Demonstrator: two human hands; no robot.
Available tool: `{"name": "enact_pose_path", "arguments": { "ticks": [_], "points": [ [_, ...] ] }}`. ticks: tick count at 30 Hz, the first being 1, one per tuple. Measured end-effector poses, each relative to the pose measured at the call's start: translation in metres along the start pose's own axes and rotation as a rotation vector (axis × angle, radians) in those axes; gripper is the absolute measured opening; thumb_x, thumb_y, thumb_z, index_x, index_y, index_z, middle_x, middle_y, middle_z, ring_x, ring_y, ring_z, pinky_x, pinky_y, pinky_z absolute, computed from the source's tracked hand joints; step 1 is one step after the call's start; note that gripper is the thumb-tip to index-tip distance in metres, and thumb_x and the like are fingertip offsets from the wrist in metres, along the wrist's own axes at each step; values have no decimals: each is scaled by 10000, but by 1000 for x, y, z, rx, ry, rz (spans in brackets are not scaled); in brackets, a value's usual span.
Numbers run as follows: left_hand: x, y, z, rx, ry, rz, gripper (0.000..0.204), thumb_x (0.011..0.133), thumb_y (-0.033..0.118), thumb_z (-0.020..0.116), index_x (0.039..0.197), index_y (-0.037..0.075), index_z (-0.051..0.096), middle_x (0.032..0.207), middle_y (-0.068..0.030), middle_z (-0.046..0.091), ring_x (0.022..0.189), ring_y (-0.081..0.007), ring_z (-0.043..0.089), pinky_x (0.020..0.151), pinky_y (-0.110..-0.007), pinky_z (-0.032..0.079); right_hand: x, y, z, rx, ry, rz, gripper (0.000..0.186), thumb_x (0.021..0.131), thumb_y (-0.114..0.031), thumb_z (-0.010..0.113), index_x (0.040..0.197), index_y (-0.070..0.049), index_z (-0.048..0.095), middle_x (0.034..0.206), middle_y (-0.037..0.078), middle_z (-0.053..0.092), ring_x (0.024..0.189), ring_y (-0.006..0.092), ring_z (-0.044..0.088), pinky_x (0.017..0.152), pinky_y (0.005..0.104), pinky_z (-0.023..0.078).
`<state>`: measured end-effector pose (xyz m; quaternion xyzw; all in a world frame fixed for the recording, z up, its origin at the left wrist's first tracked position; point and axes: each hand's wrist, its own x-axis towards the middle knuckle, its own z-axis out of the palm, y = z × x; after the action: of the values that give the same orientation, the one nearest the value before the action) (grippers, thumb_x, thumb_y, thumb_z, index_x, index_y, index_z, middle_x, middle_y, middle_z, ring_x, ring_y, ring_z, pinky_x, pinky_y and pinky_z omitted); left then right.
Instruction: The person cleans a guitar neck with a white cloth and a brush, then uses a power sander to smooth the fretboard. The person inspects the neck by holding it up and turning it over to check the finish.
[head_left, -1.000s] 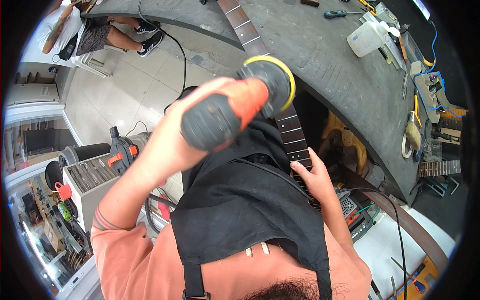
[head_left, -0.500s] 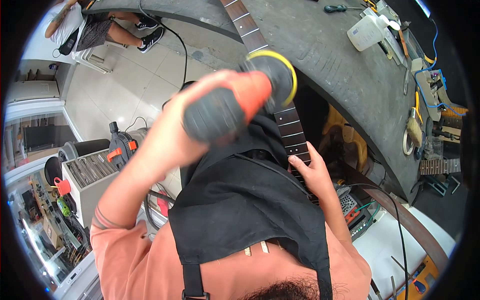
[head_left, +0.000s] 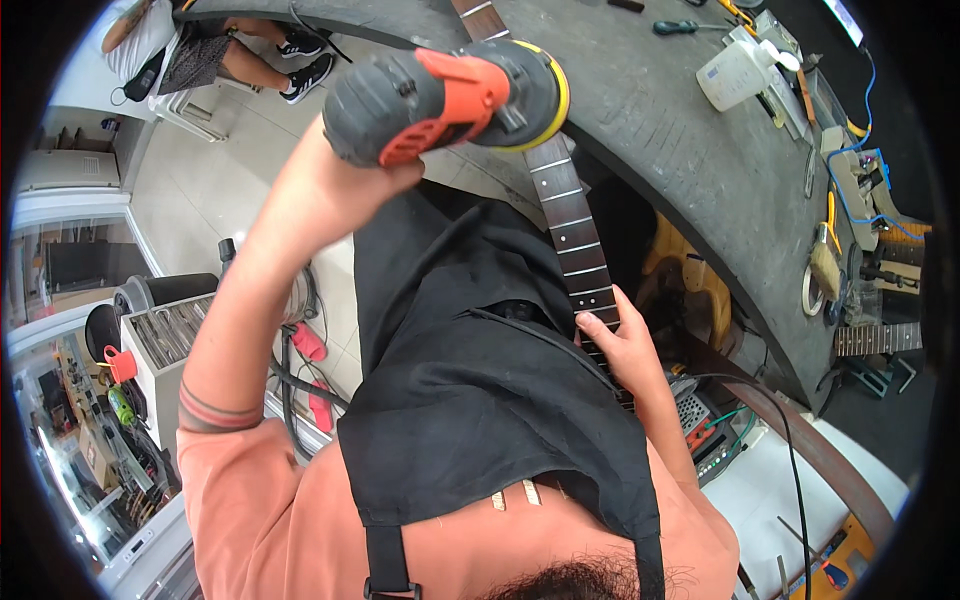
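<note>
My left hand (head_left: 350, 190) is wrapped round a red and black orbital sander (head_left: 420, 105) with a yellow-edged round pad. The pad stands over the far part of a dark guitar neck (head_left: 570, 220) with metal frets and pale dot inlays; I cannot tell whether they touch. My right hand (head_left: 627, 345) grips the near part of the neck, thumb on the fretboard and fingers partly hidden beyond its edge. The neck runs from my black apron (head_left: 480, 400) up across the edge of a grey workbench (head_left: 640, 110).
On the bench lie a white bottle (head_left: 735, 75), a screwdriver (head_left: 690, 27) and a brush (head_left: 826, 255). Guitar bodies (head_left: 705, 290) sit beneath it. A black cable (head_left: 790, 430) hangs at the right. Hoses lie on the floor at left, and another person (head_left: 235, 60) sits at upper left.
The sander in my left hand has moved up and left, toward the far end of the neck, and tilted over. My right hand keeps its place on the neck.
</note>
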<state>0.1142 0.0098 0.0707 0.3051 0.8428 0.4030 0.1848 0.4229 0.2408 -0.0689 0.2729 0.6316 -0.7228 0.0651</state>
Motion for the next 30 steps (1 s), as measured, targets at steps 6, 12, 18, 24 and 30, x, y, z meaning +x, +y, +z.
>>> {"name": "enact_pose_path", "arguments": {
  "ticks": [6,12,18,24,30],
  "points": [
    [26,-53,-49,-10,418,276,340,974,112,863,1297,45,778,1067,-15,801,895,-108,717,754,-295,560,0,-1,-17,122,-68,62,386,1055,-116,769,1404,-13,640,1059,23,731,873,107,688,800,302,572],
    [83,-100,-111,-256,774,137,400,973,156,871,1331,28,747,1084,-28,777,885,-123,732,749,-291,582,-19,-2,-30,142,-66,106,464,983,-166,825,1386,-8,657,1086,15,736,919,108,689,849,309,571],
    [152,-165,-143,116,821,237,828,875,-49,781,1645,52,492,1223,-136,791,1005,-238,780,940,-374,607,-33,-28,-37,202,-147,2,425,1020,-122,805,1384,-2,622,991,60,736,823,145,702,751,336,591],
    [199,-169,-137,382,730,84,812,865,58,802,1620,121,512,1367,-271,728,1291,-456,688,1114,-516,530,-29,-73,-22,201,-105,-128,415,1021,-82,800,1381,9,614,976,78,730,813,157,715,729,342,602],
    [212,-127,-120,358,751,87,731,900,129,816,1548,105,479,1367,-266,714,1322,-485,649,1121,-561,500,-33,-101,-9,80,-1,-274,380,998,-1,778,1342,22,618,910,64,750,777,142,724,729,325,597]
  ]
}}
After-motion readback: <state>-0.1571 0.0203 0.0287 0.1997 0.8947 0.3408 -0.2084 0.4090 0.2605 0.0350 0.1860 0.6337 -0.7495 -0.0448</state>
